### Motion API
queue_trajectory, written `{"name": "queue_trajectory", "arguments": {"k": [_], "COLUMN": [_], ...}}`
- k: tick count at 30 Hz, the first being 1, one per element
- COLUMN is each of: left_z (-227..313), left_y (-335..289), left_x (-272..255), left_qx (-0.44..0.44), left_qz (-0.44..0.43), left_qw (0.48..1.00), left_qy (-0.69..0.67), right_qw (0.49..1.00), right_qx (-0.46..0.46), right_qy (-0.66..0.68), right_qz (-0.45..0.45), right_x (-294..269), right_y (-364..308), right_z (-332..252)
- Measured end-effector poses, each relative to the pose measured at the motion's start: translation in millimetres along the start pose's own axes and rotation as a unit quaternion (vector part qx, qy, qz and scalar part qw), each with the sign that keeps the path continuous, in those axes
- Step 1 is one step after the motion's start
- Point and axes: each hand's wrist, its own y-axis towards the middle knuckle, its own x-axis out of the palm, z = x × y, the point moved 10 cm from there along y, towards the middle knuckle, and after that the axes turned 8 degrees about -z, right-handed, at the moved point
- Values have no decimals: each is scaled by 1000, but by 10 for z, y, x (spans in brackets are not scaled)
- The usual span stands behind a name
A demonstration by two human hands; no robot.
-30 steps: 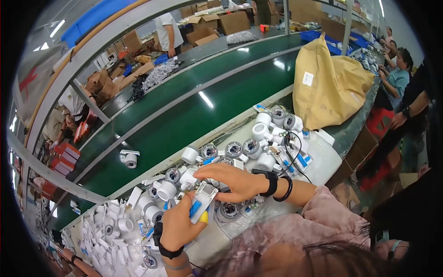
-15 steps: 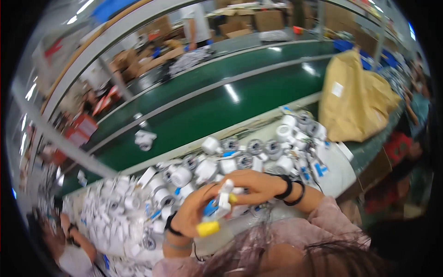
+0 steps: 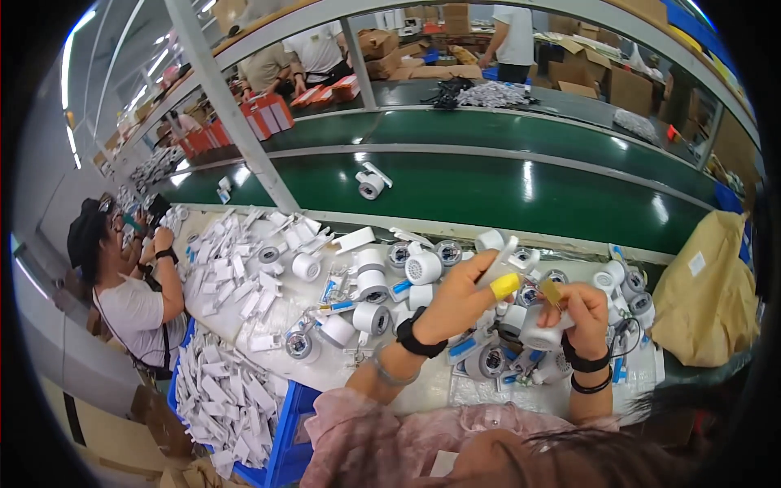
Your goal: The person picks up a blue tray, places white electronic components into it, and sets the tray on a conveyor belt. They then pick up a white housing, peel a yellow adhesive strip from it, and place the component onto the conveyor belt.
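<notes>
The left hand point(image 3: 460, 293) is closed around a white tool with a yellow tip point(image 3: 503, 281), held up over the table point(image 3: 423, 390). The right hand point(image 3: 579, 313) grips a round white camera point(image 3: 538, 332) just beside that tip, and pinches a small gold bit point(image 3: 551, 291) too. More white cameras point(image 3: 370, 285) lie all over the table, and one sits alone on the green belt point(image 3: 488, 183)

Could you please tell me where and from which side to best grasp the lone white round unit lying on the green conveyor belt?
Probably the unit by its round body, from above: it lies alone on the belt, its sides free, and a flat arm sticks out up and right.
</notes>
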Motion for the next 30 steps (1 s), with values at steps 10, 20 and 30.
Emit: {"name": "queue_trajectory", "arguments": {"k": [10, 20, 30], "left_z": [119, -313, -576], "left_y": [-5, 86, 121], "left_x": [139, 53, 168], "left_qx": [37, 7, -71], "left_qz": [-62, -57, -23], "left_qw": [984, 987, 983], "left_qy": [164, 152, -171], "right_qw": [958, 901, 884], "right_qx": [238, 15, -102], "right_qy": [-34, -421, -451], "right_qz": [-159, 99, 65], "right_x": [218, -28, 159], "right_y": [-74, 30, 9], "right_z": [243, -163, -224]}}
